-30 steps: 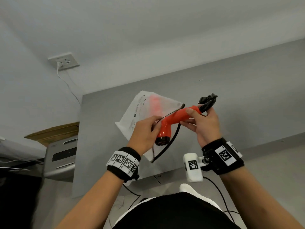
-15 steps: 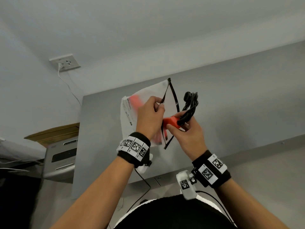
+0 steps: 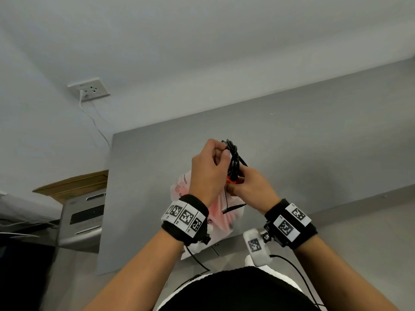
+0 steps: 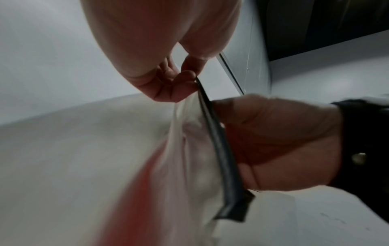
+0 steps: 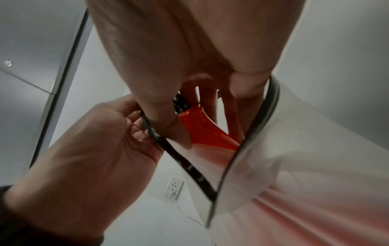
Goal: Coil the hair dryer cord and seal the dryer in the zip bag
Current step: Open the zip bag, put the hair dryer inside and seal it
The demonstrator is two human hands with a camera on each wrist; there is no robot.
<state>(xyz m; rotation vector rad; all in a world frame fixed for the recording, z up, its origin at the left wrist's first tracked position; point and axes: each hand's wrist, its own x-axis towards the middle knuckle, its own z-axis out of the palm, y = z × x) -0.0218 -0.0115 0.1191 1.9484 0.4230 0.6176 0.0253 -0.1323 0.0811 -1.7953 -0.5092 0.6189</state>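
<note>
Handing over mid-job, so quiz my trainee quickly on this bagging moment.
1. True or false: the bag is zipped shut.
2. The left hand pinches the bag's: A zip edge; B bottom corner; C printed label.
3. Fill in: the right hand grips the orange ___, its cord bundled.
Key: 1 false, its mouth gapes. 2 A. 3 dryer.
</note>
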